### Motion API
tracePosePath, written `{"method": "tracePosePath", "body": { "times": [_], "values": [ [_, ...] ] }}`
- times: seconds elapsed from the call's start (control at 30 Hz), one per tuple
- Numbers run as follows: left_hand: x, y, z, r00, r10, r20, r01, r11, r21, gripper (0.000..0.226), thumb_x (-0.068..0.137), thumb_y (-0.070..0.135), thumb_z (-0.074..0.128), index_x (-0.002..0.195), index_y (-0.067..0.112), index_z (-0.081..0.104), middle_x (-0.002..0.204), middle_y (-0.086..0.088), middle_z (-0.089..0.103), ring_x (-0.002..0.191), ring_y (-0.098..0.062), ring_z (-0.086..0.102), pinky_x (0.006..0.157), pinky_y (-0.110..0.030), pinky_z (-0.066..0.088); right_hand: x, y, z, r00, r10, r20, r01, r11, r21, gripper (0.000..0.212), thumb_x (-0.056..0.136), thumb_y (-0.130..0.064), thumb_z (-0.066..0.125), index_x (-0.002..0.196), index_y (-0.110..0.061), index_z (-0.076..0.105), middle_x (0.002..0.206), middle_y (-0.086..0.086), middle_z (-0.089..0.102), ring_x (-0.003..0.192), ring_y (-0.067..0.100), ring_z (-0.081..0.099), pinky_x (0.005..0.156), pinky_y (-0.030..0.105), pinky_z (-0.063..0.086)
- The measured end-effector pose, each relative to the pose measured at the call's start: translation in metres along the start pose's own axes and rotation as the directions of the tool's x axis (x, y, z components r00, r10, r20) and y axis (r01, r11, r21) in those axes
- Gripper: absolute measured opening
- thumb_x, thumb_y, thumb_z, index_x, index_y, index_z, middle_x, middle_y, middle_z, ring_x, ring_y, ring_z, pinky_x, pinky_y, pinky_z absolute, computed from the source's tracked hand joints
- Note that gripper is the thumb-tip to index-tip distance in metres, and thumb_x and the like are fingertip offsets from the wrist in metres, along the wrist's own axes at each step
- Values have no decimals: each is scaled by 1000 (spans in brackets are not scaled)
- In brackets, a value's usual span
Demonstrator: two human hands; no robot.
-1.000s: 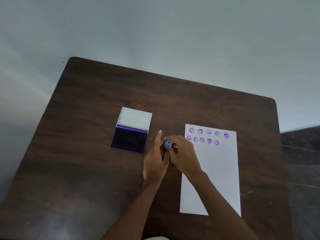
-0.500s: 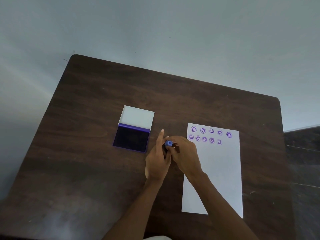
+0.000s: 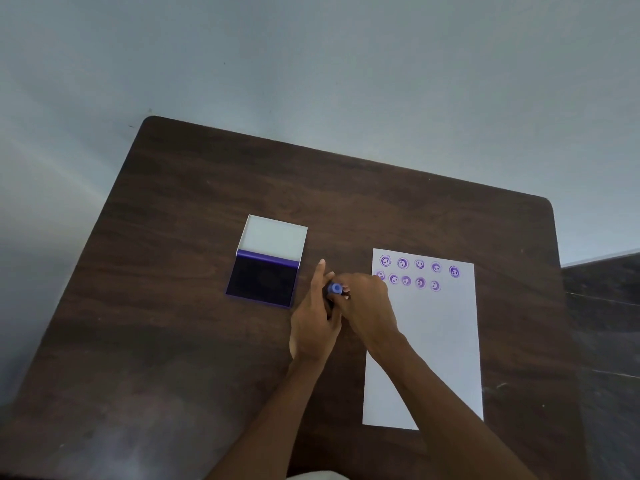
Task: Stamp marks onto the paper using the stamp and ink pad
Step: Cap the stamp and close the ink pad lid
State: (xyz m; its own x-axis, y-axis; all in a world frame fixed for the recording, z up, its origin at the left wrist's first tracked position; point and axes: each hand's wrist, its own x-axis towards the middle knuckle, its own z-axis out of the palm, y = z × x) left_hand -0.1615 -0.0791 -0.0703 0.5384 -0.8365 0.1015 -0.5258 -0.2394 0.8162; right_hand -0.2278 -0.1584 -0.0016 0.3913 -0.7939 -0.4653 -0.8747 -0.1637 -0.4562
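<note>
Purple smiley marks (image 3: 419,264), ten of them in two uneven rows, sit along the top of the white sheet of paper (image 3: 440,341) at the right of the dark wood-grain counter (image 3: 173,306). Over the last second almost nothing has shifted: the count of marks is the same and both hands have stayed bunched together in the gap between pad and paper. Only the view has drifted a little. That suggests a pause to adjust the tool, not a stamping stroke.

At centre frame, the small blue round-topped stamp (image 3: 335,288) is pinched by the right hand (image 3: 367,306), fingers curled around it, over bare counter just left of the paper's upper left corner. The left hand (image 3: 313,323) presses against it from the left, forefinger stretched upward and the remaining fingers folded toward the stamp; whether they actually grip it I cannot tell. Which way the stamp's printing face points is hidden.

Left of the hands, the open purple ink pad (image 3: 263,282) lies with its white lid (image 3: 273,237) folded back, near the left forefinger but not touching.

Judging by the empty lower paper, plenty of stamping remains; the likely next move is re-inking at the pad, then pressing below the second row.
</note>
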Motion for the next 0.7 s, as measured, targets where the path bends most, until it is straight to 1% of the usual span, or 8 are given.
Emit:
{"method": "tracePosePath", "body": {
  "times": [0.07, 0.13, 0.27, 0.37, 0.47, 0.6, 0.67, 0.7],
  "values": [
    [2, 3, -3, 1000, -16, 11, 17, 999, -35, 74, 82, 19, 81, 144, 5, 45, 127, -8, 67, 108, -16, 66, 87, 12, 25, 8, -5, -11, 995, 26, 96, -18, 996, -84, 30, 92, -30, 56, 111, -9, 62, 116, 8, 66, 102, 23, 60, 101, 28, 42],
    [1, 5, -6, 998, -53, 41, 56, 995, -85, 81, 82, 24, 80, 150, 10, 36, 139, -6, 58, 124, -9, 52, 90, 11, 23, 11, -9, -21, 989, -2, 150, 26, 986, -163, 25, 92, -25, 56, 107, -7, 63, 111, 9, 67, 98, 24, 62, 96, 29, 45],
    [-1, 3, -17, 993, -29, 111, 51, 979, -195, 98, 79, 31, 82, 155, 29, 19, 148, -1, 48, 134, -7, 44, 101, -14, 40, 7, -13, -31, 972, -105, 209, 161, 948, -274, 19, 92, -22, 57, 100, -7, 66, 101, 11, 70, 81, 22, 63, 82, 24, 49],
    [-2, 6, -39, 965, 74, 253, -13, 972, -234, 99, 82, 29, 80, 153, 45, 12, 152, 2, 40, 128, -13, 52, 99, -22, 50, 4, -9, -30, 976, -167, 143, 197, 953, -231, 16, 90, -22, 60, 97, -10, 68, 98, 9, 72, 72, 14, 57, 76, 21, 47],
    [1, 4, -72, 933, 140, 331, -86, 981, -175, 80, 87, 14, 73, 150, 38, 30, 137, 7, 52, 93, -8, 62, 76, -21, 55, 0, 1, -27, 971, -234, 52, 238, 966, -102, 15, 86, -20, 64, 99, -12, 68, 101, 9, 72, 81, 17, 62, 78, 18, 45],
    [29, -11, -128, 990, 101, 103, -90, 990, -104, 40, 90, 7, 68, 128, 17, 61, 118, 5, 63, 85, -7, 62, 72, -17, 52, -7, 12, -28, 973, -229, -20, 229, 973, -14, 41, 80, -12, 71, 120, -12, 61, 124, 8, 65, 111, 23, 61, 98, 28, 44],
    [48, -22, -148, 999, -24, -45, 21, 997, -71, 29, 93, 9, 65, 122, 15, 65, 113, 4, 66, 88, -7, 64, 76, -19, 53, -8, 8, -27, 971, -175, -162, 196, 972, 128, 36, 82, -9, 68, 118, -7, 61, 120, 11, 66, 106, 22, 64, 97, 25, 49],
    [58, -27, -155, 988, -111, -105, 104, 992, -71, 26, 94, 11, 64, 120, 16, 66, 112, 4, 67, 93, -7, 64, 81, -21, 53, -9, 1, -27, 964, -135, -227, 186, 958, 218, 32, 83, -9, 67, 115, -6, 63, 114, 10, 68, 98, 17, 67, 90, 16, 51]
  ]
}}
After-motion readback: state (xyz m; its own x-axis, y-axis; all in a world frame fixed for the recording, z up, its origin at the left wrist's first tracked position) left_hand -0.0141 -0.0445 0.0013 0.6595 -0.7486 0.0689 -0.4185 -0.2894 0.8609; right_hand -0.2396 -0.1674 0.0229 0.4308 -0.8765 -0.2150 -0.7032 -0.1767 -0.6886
